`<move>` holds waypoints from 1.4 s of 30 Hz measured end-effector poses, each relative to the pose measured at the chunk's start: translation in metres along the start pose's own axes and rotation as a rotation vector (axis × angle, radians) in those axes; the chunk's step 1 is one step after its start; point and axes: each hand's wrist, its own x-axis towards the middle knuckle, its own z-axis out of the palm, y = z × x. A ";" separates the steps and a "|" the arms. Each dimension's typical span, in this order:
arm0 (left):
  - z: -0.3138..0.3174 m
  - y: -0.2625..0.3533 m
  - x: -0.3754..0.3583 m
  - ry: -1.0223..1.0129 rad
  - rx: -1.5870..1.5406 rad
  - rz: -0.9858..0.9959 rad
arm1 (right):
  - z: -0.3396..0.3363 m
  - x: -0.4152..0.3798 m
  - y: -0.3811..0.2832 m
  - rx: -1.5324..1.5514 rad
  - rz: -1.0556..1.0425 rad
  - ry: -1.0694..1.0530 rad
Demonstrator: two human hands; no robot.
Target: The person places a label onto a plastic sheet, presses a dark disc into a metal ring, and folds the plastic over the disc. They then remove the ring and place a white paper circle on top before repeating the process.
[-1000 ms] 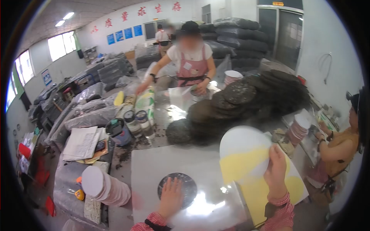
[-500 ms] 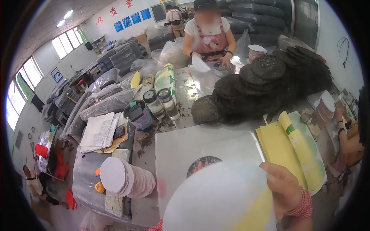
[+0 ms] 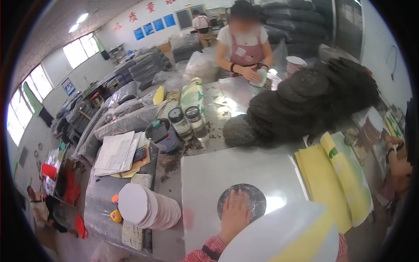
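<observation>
Near the right-hand side of a smooth grey rectangular board (image 3: 205,174), a little toward us from its middle, lies a thin black round disc with pale flecks (image 3: 258,198). Our left hand (image 3: 235,214) rests on it palm down, fingers pointing to the board's far edge and slightly parted; nothing is gripped, and we judge the flat palm is there to hold the disc steady or press it level. Over the board's near edge we have a large white sheet with a pale yellow band (image 3: 270,236), tilted and close to our chest, perhaps so that it stays off the disc. Our right hand is hidden behind it: only a red checked sleeve (image 3: 343,248) shows at its right, so we cannot tell how the fingers close

Just outside the board's left edge stands a leaning stack of white round discs (image 3: 133,203), probably set there for easy reach without crowding the flat area. Beside the right edge lie yellow sheets (image 3: 323,181), seemingly parked at the side for the same reason. Beyond the far edge rises a heaped pile of dark round pads (image 3: 305,94), and across from us a person in a checked apron (image 3: 246,52) has both hands together at a pale round piece (image 3: 261,78)
</observation>
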 end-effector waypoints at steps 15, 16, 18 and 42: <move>-0.004 0.001 0.000 0.054 0.071 0.057 | 0.007 -0.005 0.049 0.209 0.041 -0.438; 0.000 0.001 0.001 0.036 0.048 0.028 | 0.005 -0.006 0.051 0.189 0.034 -0.435; -0.001 0.001 0.001 0.020 0.037 0.029 | -0.001 -0.008 0.054 0.058 -0.162 -0.317; 0.035 -0.011 -0.009 0.092 0.116 0.028 | -0.054 -0.013 0.082 -0.657 0.307 -0.151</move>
